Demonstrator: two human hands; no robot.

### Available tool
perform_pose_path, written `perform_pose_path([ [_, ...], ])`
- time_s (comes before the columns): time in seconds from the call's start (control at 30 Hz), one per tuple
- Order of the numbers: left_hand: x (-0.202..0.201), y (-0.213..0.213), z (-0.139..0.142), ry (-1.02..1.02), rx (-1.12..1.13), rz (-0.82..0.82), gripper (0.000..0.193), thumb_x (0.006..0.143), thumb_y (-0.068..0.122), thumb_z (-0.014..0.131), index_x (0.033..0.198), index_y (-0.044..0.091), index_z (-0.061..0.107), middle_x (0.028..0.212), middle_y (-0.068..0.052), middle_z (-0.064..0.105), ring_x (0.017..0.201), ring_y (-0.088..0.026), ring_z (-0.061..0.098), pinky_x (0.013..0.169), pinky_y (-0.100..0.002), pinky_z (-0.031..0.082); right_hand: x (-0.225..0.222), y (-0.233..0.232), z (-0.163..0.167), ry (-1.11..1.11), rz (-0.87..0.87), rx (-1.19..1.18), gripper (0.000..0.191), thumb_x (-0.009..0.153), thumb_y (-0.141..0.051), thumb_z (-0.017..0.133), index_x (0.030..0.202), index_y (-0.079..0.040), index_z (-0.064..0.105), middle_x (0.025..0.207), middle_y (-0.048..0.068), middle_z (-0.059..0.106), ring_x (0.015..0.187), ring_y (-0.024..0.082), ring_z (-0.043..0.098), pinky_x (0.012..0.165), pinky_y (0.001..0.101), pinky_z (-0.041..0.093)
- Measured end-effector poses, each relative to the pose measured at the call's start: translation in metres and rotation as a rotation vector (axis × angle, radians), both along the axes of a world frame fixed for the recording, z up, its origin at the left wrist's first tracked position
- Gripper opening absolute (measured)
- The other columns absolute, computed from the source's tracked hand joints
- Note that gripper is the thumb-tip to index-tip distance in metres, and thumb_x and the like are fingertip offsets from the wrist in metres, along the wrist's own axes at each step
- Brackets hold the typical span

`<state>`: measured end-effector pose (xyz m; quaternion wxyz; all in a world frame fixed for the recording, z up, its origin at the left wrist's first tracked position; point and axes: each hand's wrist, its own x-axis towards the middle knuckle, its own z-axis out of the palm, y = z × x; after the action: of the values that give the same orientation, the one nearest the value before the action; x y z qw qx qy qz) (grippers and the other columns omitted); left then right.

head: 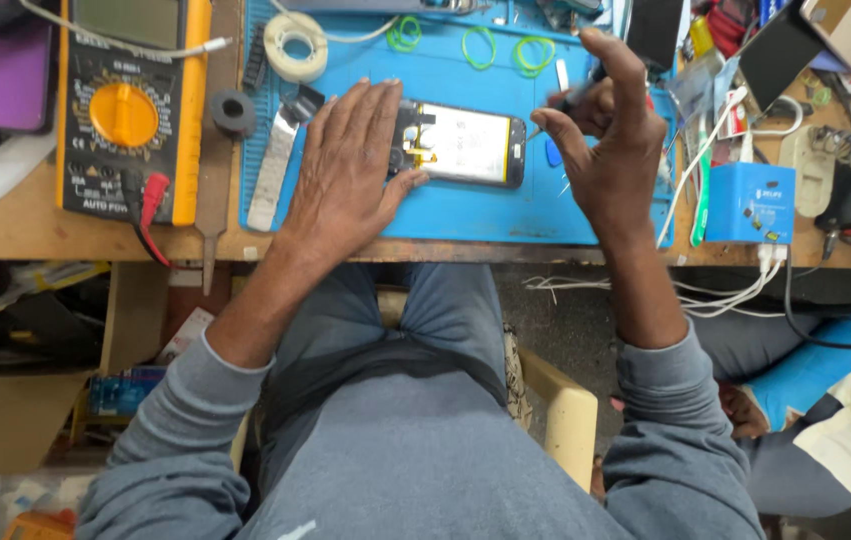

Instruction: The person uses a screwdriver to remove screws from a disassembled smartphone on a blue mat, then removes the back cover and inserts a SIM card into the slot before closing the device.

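An opened phone (465,145) with its back off lies on a blue work mat (445,215) on the wooden bench. My left hand (345,170) lies flat over the phone's left end, fingers spread, thumb against its lower edge. My right hand (610,140) hovers just right of the phone, pinching a thin screwdriver (557,112) whose tip points at the phone's right end.
A yellow multimeter (130,105) with red and black leads sits at the left. A tape roll (295,45), green rubber bands (505,48), a metal spatula (273,170) and a blue box (750,203) with white cables surround the mat. Another person's legs (825,400) are at lower right.
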<state>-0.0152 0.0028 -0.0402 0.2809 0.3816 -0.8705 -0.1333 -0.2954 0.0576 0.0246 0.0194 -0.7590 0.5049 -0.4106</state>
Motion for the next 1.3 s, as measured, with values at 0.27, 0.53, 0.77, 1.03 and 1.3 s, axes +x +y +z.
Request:
perform_pose_path([
  [0.27,-0.003,-0.003,0.005,0.015,-0.031,0.014,0.087,0.089,0.044,0.073,0.149,-0.006,0.036,0.149,-0.025,0.046,0.144,-0.040,0.039,0.119,-0.053,0.028,0.003,-0.006,-0.003,-0.200,-0.018,0.142,0.067,0.107,0.010,0.074,0.155,-0.012,0.032,0.105,0.017,0.075,0.103,0.023,0.077,0.092,0.0321,0.064],
  [0.53,0.011,0.006,0.025,0.297,-0.024,0.035,0.077,0.096,0.031,0.071,0.154,-0.004,0.034,0.144,-0.024,0.052,0.136,-0.038,0.049,0.114,-0.048,0.041,0.033,-0.104,-0.012,-0.651,0.187,0.050,0.075,0.116,0.012,0.068,0.161,-0.013,0.014,0.113,0.021,0.075,0.099,0.023,0.075,0.089,0.0312,0.068],
  [0.77,0.016,0.009,0.037,0.404,0.042,0.116,0.061,0.102,0.023,0.067,0.151,0.000,0.039,0.134,-0.020,0.057,0.123,-0.036,0.055,0.108,-0.048,0.046,0.073,-0.178,-0.038,-0.477,0.220,0.072,0.068,0.115,0.008,0.069,0.155,-0.013,0.019,0.117,0.018,0.079,0.104,0.022,0.082,0.084,0.0316,0.071],
  [1.03,0.016,0.008,0.036,0.439,-0.002,0.102,0.061,0.101,0.023,0.067,0.151,0.002,0.039,0.131,-0.018,0.058,0.121,-0.035,0.056,0.107,-0.048,0.046,0.076,-0.177,-0.042,-0.443,0.242,0.077,0.068,0.114,0.011,0.065,0.155,-0.014,0.018,0.119,0.019,0.078,0.102,0.020,0.082,0.087,0.0314,0.070],
  [1.3,0.016,0.009,0.037,0.430,0.002,0.109,0.060,0.100,0.022,0.068,0.150,0.001,0.041,0.127,-0.018,0.058,0.118,-0.034,0.056,0.105,-0.048,0.046,0.070,-0.172,-0.039,-0.444,0.215,0.042,0.067,0.117,0.007,0.069,0.155,-0.014,0.017,0.123,0.021,0.079,0.105,0.022,0.085,0.088,0.0330,0.068],
])
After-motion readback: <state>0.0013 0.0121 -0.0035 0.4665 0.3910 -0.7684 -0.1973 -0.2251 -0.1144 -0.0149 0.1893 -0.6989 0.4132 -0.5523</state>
